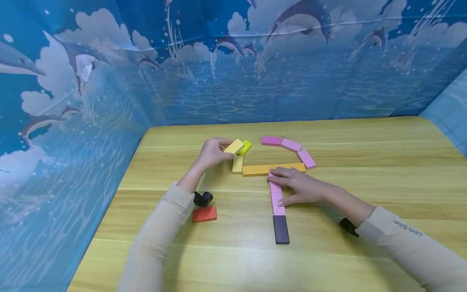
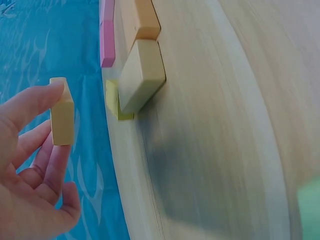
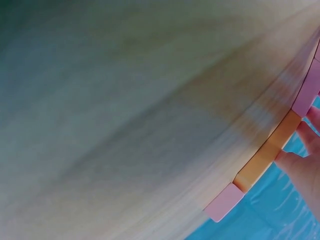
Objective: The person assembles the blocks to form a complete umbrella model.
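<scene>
My left hand (image 1: 213, 153) pinches a pale yellow block (image 1: 234, 146) between thumb and fingers, and the left wrist view shows this block raised off the table. Beside it are a bright yellow block (image 1: 245, 147) and another pale yellow block (image 1: 237, 164), which meets the left end of an orange row (image 1: 255, 170). My right hand (image 1: 303, 185) has its fingers spread over the column of pink blocks (image 1: 278, 205) below that row. Its fingertips touch near the column's top, and the thumb lies at its right side. A dark block (image 1: 281, 230) ends the column.
An arc of pink blocks, with one at its middle (image 1: 291, 144), curves down to the orange row's right end. A red block (image 1: 204, 214) lies near my left sleeve. Dolphin-print cloth (image 1: 233, 97) rises behind the wooden table (image 1: 383, 170). Black wrist devices (image 1: 203, 198) show by both cuffs.
</scene>
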A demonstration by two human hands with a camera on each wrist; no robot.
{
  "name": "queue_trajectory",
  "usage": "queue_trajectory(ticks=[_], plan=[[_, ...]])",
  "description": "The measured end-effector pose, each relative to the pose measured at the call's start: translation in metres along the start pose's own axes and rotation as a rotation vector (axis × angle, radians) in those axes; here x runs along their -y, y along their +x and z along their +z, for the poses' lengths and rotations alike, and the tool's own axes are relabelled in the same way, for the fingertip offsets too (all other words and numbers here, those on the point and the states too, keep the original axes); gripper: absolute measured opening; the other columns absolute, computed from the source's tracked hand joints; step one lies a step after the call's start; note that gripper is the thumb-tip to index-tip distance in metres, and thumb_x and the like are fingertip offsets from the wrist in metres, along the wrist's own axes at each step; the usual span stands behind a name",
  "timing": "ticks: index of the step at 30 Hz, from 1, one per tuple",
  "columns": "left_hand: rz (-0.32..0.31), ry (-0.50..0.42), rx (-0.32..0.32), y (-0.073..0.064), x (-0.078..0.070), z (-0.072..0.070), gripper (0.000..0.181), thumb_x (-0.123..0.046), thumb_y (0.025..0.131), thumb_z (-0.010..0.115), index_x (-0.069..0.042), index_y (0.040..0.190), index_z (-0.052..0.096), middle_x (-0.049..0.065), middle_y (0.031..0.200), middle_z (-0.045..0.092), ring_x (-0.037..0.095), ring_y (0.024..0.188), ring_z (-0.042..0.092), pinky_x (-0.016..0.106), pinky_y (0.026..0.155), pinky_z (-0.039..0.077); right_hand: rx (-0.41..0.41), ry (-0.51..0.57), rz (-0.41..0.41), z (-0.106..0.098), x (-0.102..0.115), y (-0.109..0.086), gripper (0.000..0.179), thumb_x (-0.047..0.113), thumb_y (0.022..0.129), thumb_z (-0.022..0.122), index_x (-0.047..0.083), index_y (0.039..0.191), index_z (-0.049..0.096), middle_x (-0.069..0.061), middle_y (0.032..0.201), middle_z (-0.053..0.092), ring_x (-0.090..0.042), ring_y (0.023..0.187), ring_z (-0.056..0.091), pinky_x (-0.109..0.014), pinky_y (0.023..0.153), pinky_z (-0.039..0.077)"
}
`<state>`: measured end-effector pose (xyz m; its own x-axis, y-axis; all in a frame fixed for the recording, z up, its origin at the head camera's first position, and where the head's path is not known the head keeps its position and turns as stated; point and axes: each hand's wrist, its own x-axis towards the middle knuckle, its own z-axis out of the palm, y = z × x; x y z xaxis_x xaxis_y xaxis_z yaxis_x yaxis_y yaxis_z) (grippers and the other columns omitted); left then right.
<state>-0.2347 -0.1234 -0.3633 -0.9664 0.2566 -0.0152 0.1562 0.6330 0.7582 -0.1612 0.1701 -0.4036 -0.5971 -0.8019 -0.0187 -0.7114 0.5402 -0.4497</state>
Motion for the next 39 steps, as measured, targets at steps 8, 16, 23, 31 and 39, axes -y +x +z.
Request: queue_trajectory(ticks=[8,16,23,31,39], plan=[[0.014,0.053,-0.005,0.008,-0.007,0.015,0.045,-0.013,0.074,0.077,-0.004,0.116,0.065,0.010,0.106,0.065,0.021,0.088,0.060,0.029,0.070,0.049,-0.015,0.001,-0.015,0.000,0.000,-0.001,0.075,0.042,0.082,0.068,0.001,0.139,0.042,-0.022,0.144,0.034,-0.040,0.132,0.029,-0.055,0.101,0.028],[0.053,0.046,-0.033,0.022,-0.015,0.027,0.044,-0.009,0.075,0.076,-0.001,0.116,0.064,0.012,0.108,0.066,0.025,0.093,0.061,0.030,0.076,0.048,-0.016,0.000,-0.017,-0.001,0.000,0.000,0.075,0.041,0.081,0.069,0.001,0.138,0.043,-0.023,0.144,0.034,-0.040,0.131,0.030,-0.055,0.100,0.029],[0.043,0.044,-0.007,0.030,-0.019,0.039,0.044,-0.010,0.075,0.077,0.000,0.116,0.065,0.013,0.108,0.066,0.024,0.096,0.060,0.031,0.079,0.047,0.004,0.006,0.002,0.000,0.000,0.000,0.076,0.042,0.081,0.069,0.003,0.140,0.041,-0.021,0.145,0.033,-0.038,0.133,0.028,-0.054,0.101,0.028],[0.058,0.131,-0.002,0.040,-0.022,0.052,0.044,-0.010,0.075,0.077,-0.001,0.116,0.064,0.013,0.111,0.066,0.022,0.098,0.060,0.031,0.082,0.045,0.007,0.010,0.005,-0.001,0.000,0.000,0.077,0.043,0.081,0.068,0.002,0.140,0.040,-0.020,0.146,0.032,-0.038,0.134,0.027,-0.055,0.103,0.026],[0.053,0.178,-0.017,0.046,-0.025,0.064,0.041,-0.012,0.075,0.076,-0.004,0.114,0.067,0.009,0.106,0.068,0.018,0.087,0.059,0.027,0.073,0.044,0.005,0.018,0.014,0.000,0.000,-0.001,0.077,0.044,0.081,0.068,0.004,0.140,0.041,-0.020,0.146,0.032,-0.038,0.133,0.028,-0.054,0.104,0.026]])
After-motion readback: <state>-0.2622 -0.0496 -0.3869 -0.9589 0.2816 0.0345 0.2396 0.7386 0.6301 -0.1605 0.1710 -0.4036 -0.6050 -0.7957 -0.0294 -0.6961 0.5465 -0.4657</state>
